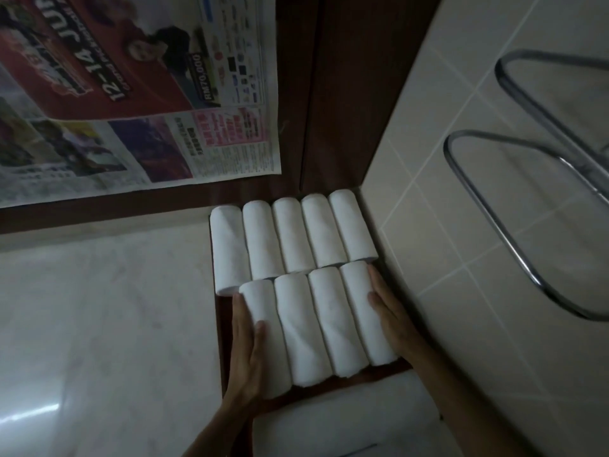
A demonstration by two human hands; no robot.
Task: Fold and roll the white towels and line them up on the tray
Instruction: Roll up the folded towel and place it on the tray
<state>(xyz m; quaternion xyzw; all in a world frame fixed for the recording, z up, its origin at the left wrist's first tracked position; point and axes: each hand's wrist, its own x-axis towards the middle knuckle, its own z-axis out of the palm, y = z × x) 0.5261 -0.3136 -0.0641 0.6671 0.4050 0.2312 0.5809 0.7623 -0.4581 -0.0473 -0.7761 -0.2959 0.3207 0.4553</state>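
Note:
Several rolled white towels lie in two rows on a dark brown tray [220, 328] in the corner. The far row [293, 234] has several rolls side by side; the near row [316, 321] also has several. My left hand [246, 344] lies flat against the left side of the leftmost near roll [263, 328], thumb on top. My right hand [387, 308] presses flat against the right side of the rightmost near roll [365, 311]. A larger white towel [346, 417] lies across the tray's near end.
A pale marble counter [99, 318] spreads to the left. A tiled wall [478, 225] rises on the right with chrome towel rails [514, 225]. A newspaper [131, 94] hangs on the dark wooden panel behind the tray.

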